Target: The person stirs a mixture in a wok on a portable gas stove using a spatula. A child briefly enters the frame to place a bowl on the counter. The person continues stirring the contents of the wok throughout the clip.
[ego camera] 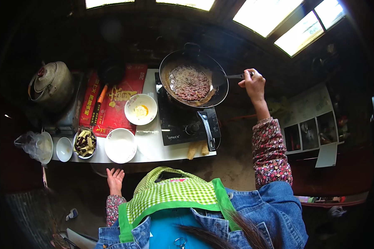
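Observation:
My right hand (255,83) is closed on the handle of a spatula (235,76), whose blade reaches into the right side of a dark wok (219,93). Small reddish-brown pieces, perhaps meat, lie in bubbling liquid in the wok, which sits on a black induction cooker (177,124). Below the table's front edge, my left hand (115,180) is empty with its fingers spread. Nearest to it is a white bowl (121,145). Behind that stands a flowered bowl (141,109) with a little yellow and whitish food. A bowl of cut eggplant pieces (85,143) is further left.
A metal kettle (51,85) stands on a stove at the left. An orange-handled knife (99,101) lies on a red cardboard sheet (121,93). A small white bowl (64,149) and a plastic bag (34,144) are at the left edge. The wok's long handle (207,129) points towards me.

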### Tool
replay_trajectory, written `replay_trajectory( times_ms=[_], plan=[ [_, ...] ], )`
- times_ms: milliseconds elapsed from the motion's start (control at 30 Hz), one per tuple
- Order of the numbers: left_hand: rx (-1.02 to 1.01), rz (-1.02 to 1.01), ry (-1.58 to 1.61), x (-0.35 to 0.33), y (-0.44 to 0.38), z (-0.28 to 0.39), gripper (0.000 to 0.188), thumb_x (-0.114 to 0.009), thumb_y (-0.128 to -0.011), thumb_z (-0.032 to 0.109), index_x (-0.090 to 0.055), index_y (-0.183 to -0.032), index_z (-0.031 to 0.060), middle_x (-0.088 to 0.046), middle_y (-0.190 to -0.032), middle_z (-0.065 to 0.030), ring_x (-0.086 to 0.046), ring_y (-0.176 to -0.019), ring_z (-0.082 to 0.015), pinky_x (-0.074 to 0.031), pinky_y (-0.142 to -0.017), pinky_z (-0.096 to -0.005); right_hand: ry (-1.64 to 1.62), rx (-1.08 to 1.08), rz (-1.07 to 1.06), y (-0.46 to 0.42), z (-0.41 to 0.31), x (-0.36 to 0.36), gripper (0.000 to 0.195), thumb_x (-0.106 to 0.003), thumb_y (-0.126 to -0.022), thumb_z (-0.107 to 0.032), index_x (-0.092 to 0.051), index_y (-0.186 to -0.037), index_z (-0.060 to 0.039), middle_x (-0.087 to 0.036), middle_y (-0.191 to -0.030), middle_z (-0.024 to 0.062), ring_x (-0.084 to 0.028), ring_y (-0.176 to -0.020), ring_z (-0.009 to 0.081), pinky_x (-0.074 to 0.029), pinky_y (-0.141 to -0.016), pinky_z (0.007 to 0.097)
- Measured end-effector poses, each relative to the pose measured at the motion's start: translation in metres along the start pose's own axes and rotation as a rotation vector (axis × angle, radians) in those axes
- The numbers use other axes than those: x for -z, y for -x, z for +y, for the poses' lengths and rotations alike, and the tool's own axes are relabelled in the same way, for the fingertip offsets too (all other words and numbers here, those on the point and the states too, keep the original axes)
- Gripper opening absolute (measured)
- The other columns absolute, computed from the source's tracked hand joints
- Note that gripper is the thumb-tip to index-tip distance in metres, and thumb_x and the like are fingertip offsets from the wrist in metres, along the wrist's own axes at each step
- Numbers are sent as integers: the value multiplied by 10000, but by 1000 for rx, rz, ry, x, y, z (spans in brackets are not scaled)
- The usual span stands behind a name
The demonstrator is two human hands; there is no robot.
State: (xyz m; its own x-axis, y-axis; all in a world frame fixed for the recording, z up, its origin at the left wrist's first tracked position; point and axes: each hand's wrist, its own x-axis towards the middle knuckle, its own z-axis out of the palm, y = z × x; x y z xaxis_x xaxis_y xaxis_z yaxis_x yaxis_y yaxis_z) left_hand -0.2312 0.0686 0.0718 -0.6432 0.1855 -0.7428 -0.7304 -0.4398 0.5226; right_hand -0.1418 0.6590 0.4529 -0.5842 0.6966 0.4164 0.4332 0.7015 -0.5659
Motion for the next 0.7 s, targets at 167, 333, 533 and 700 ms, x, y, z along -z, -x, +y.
replay_trajectory(
  times_ms=[167, 333, 533, 700],
  plan=[
    [48, 23, -10, 16, 10, -19, 705, -481, -879, 542, -332, -1296, -7, -497, -1159, -218, -579, -971, -340, -513, -811, -420, -350, -449, -31, -27, 40, 11, 188, -510, -817, -70, -555, -896, 94, -627, -708, 169, -654, -543, 231, -555, -461, 296],
    [79, 21, -35, 12, 24, -30, 664, -484, -882, 531, -365, -1256, -4, -515, -1118, -206, -589, -947, -338, -520, -793, -429, -849, -699, 31, -8, 115, -22, 160, -516, -828, -55, -527, -902, 87, -607, -784, 203, -654, -631, 291, -583, -547, 358],
    [77, 14, -97, 5, 36, -31, 628, -477, -886, 529, -398, -1204, -7, -533, -1085, -212, -599, -917, -350, -526, -767, -441, -1206, -680, 32, 29, 122, -97, 179, -490, -884, -72, -518, -961, 88, -592, -875, 205, -656, -710, 315, -586, -631, 392],
    [74, 6, -122, -5, 44, -26, 600, -483, -892, 509, -407, -1194, -3, -535, -1079, -216, -600, -915, -352, -527, -764, -441, -1292, -687, -25, 37, 100, -119, 198, -457, -914, -103, -504, -983, 77, -586, -885, 199, -659, -720, 308, -582, -647, 380]
  ],
)
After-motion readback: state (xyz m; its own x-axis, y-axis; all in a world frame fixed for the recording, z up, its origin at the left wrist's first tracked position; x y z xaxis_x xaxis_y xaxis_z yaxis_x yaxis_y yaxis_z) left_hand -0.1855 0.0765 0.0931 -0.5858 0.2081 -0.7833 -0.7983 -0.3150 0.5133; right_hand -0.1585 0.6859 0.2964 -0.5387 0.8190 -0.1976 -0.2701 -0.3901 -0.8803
